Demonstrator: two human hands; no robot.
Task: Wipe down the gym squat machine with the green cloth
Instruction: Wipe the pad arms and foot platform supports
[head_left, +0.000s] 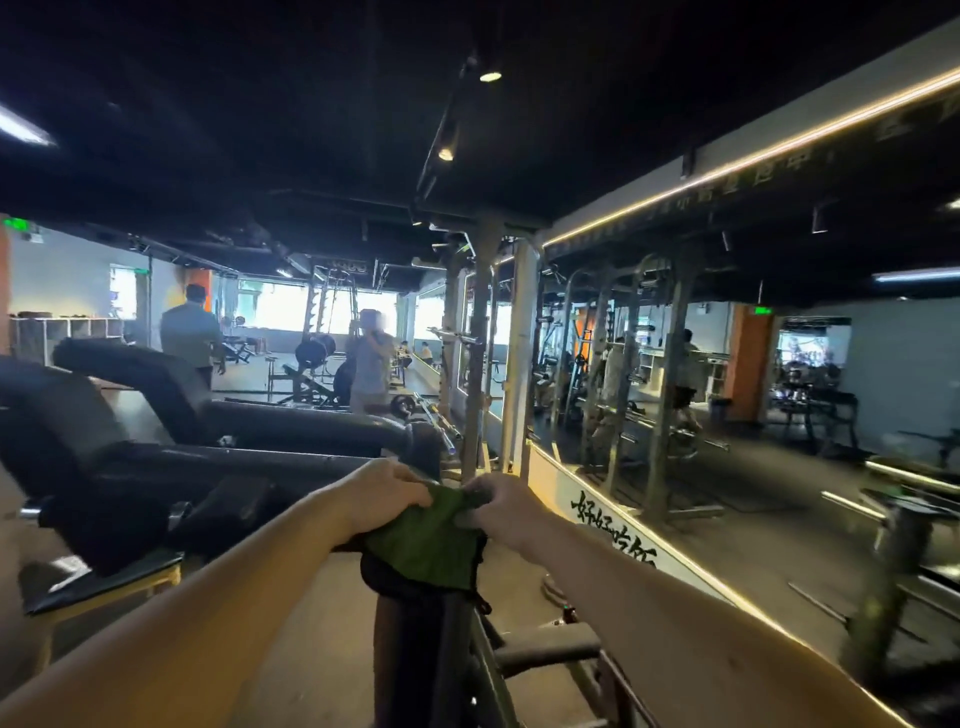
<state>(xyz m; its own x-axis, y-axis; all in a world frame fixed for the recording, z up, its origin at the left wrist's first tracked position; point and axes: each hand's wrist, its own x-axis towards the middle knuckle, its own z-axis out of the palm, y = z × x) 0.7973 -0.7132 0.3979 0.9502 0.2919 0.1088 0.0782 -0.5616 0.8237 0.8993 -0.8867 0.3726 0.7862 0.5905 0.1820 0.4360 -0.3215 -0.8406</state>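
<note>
Cloth, green, one: draped over the rounded dark top of the squat machine at low centre. Both hands hold it there so that it wraps the curve, which looks like a grip for rubbing that top part. Left hand, one: fingers curled over the cloth's upper left edge, grasping it. Right hand, one: fingers bunched on the upper right edge, apparently pinching the cloth, though blur hides the fingertips. Machine frame: dark bars branch off below the cloth toward the near right, and no hand or cloth is on them. Padded benches, black, two: left of the hands and somewhat farther, backrests raised, set side by side. Wall mirror, one: along the right, above a pale base with painted characters. Steel racks: farther centre, count uncertain because reflections repeat them. Persons, two plainly standing: far left and far centre, well apart from the machine. Ceiling spotlights, two lit: overhead.
</note>
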